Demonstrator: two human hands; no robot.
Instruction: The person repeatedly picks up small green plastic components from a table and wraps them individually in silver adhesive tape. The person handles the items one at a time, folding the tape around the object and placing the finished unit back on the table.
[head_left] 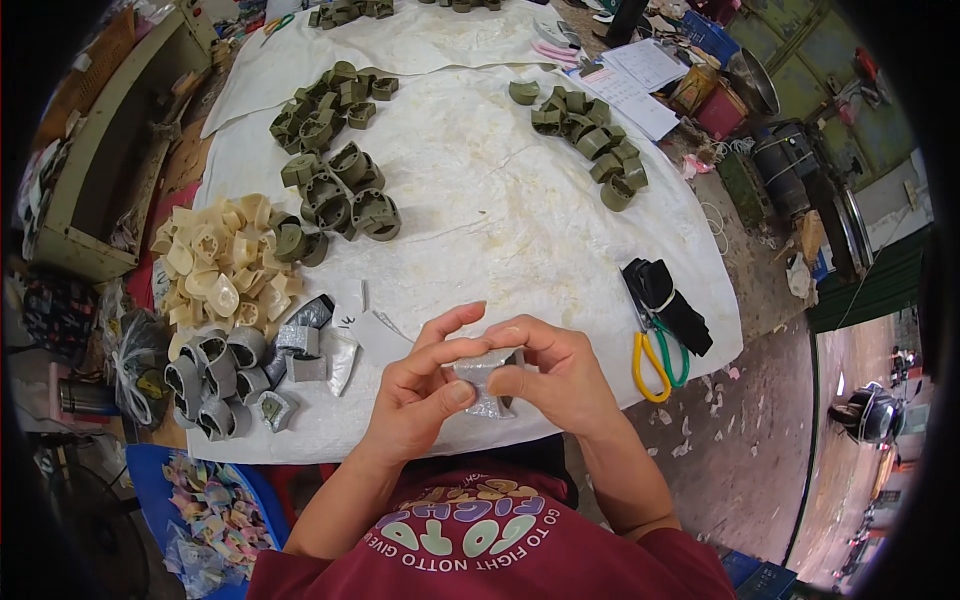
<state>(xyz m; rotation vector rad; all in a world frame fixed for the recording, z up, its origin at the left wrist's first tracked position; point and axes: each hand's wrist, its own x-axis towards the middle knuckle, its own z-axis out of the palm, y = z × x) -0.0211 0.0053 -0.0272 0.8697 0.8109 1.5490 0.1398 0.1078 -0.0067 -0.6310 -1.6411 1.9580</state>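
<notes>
Close in front of me, above the near edge of the white-covered table (480,250), both hands grip one silvery-grey glittery piece (478,372). My left hand (425,385) pinches its left side with thumb and fingers. From the right, my right hand (548,370) closes on it, the thumb pressed on its front. Fingers hide part of its shape. To the left lie several similar grey hollow pieces (225,370). Behind them rises a heap of cream-coloured moulded pieces (222,255). Scissors with yellow and green handles (652,368) rest at the right, beside a black cloth bundle (668,300).
Olive-green hollow pieces stand in groups at the far left (340,195) and far right (590,135). Papers (640,85) lie at the back right corner. A blue tub of colourful scraps (150,500) is below the table's left edge. Scraps litter the floor (720,450) at right.
</notes>
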